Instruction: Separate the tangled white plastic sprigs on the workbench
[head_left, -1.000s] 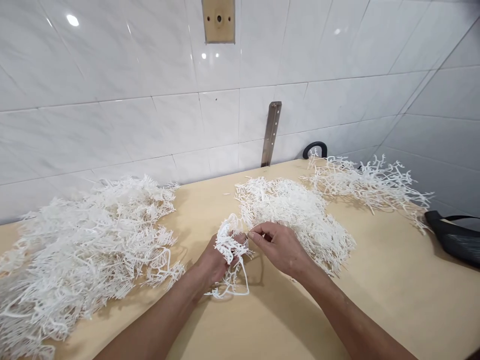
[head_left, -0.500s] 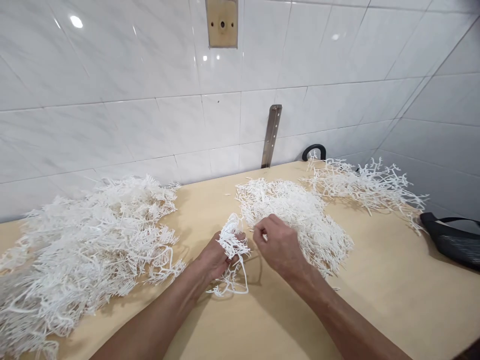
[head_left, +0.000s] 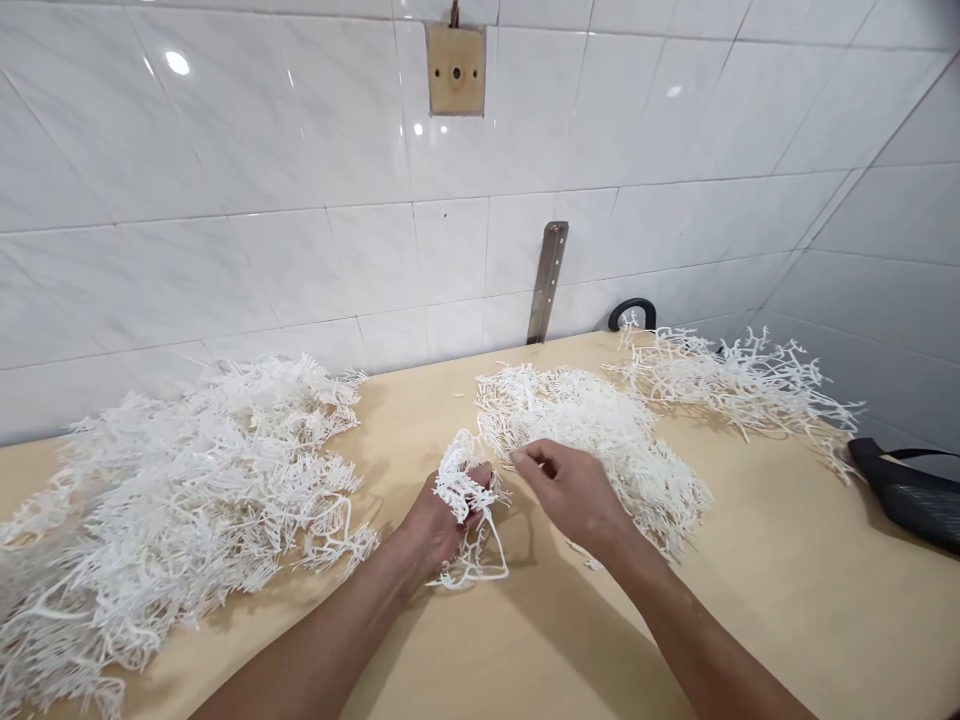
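My left hand [head_left: 439, 515] is closed around a tangled, branching white plastic piece [head_left: 459, 482] that looks like a moulding sprue. A looped strand of it hangs below the fingers. To the right, apart from it, my right hand [head_left: 566, 485] has thumb and fingers pinched together; whatever may be between the tips is too small to make out. Behind this hand spreads a pile of small, thin white pieces [head_left: 592, 410]. A few white bits [head_left: 585, 555] show on the table beneath my right wrist.
A big heap of tangled white branched pieces [head_left: 225, 490] covers the table's left side. Barer white branches [head_left: 735, 375] lie at the back right, near a black curved handle [head_left: 632, 312] and a black object [head_left: 907, 490]. A metal bracket [head_left: 548, 283] stands against the tiled wall.
My right hand has shifted slightly right and down, its fingers reaching toward the left. White bits now show under its wrist. My left hand still grips the sprue; the camera view has shifted a little.
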